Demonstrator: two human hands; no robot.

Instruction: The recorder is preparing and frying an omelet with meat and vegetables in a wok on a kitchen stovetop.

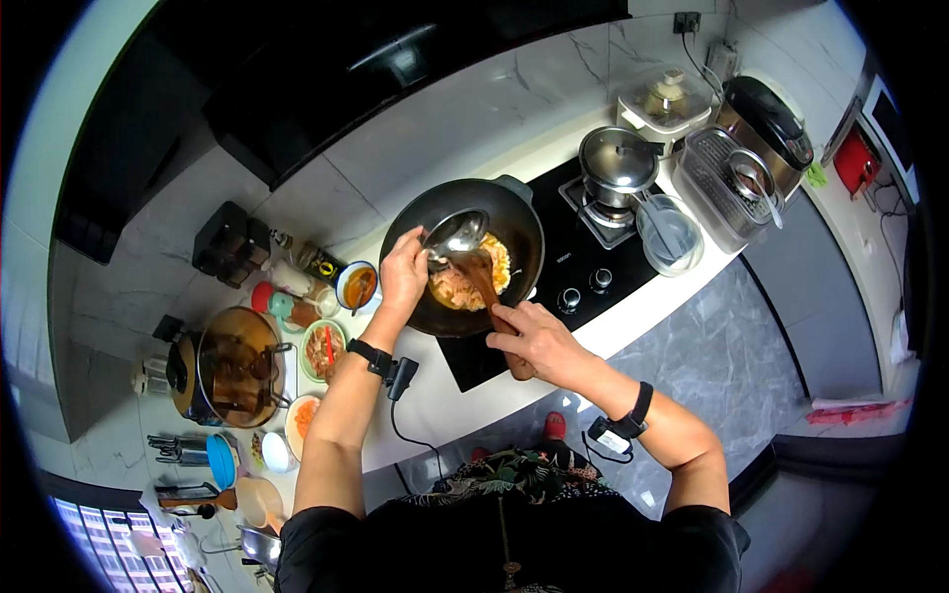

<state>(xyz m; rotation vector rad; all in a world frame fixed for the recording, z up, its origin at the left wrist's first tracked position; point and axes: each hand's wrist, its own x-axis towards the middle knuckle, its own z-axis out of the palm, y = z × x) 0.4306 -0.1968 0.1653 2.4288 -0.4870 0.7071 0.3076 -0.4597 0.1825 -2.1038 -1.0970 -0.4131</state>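
A dark wok (519, 222) stands on the left part of the black gas cooktop (549, 267). In it lies a heap of pale pink and yellow food (460, 287), perhaps meat with egg. My left hand (405, 268) grips the rim of a small stainless steel bowl (460, 231), tilted over the wok. The bowl's inside looks mostly bare and shiny. My right hand (545, 342) holds the handle of a wooden spatula (483, 278). Its blade is at the tilted bowl's lower edge, above the food; whether the two touch I cannot tell.
A lidded saucepan (619, 167) sits on the right burner, near a clear water bowl (671, 241). Left of the wok are an enamel cup of sauce (359, 287), a green-rimmed bowl of food (323, 348) and a large glass-walled pot (241, 368). A range hood (415, 67) hangs above.
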